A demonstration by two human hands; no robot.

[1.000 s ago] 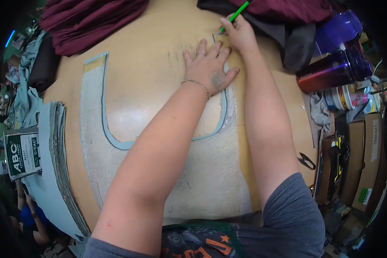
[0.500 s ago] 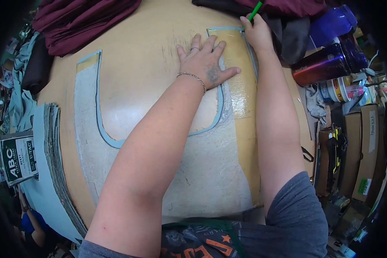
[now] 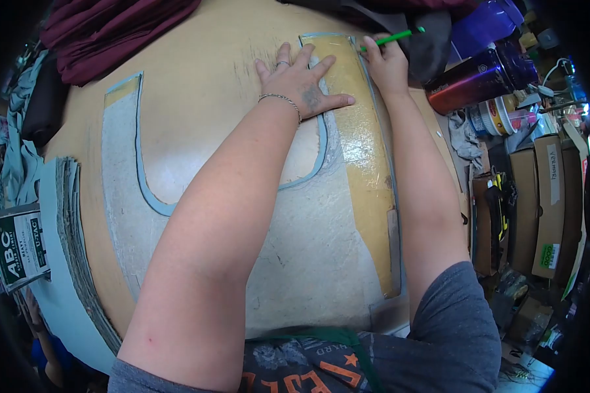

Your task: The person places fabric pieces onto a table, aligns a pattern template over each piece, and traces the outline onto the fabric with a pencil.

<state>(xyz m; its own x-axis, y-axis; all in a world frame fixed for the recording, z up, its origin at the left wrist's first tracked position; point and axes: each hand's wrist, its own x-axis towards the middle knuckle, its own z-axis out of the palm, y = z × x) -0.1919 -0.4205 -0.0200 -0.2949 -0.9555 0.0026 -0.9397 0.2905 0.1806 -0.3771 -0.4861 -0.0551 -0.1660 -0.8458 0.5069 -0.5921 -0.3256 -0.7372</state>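
A grey and yellow template (image 3: 308,249) with a U-shaped cutout lies on the wooden table, and a light blue edge of the layer beneath shows around it. My left hand (image 3: 301,85) presses flat near the top of the template's right arm, fingers spread, holding nothing. To its right, my right hand (image 3: 385,65) grips a green pen (image 3: 393,39). The pen points left, its tip by the template's upper right edge. That hand partly hides the pen.
Maroon cloth (image 3: 111,33) lies at upper left. Stacked pale blue sheets (image 3: 65,262) and an ABC box (image 3: 21,247) are at left. A purple tumbler (image 3: 472,78), tubs (image 3: 491,118) and cardboard boxes (image 3: 547,209) line the right. Part of another person (image 3: 49,354) shows lower left.
My right hand and the pen have moved from the top edge of the template's right arm round to its right side. The pen has tilted flatter. The view has shifted, and my left hand remains spread.
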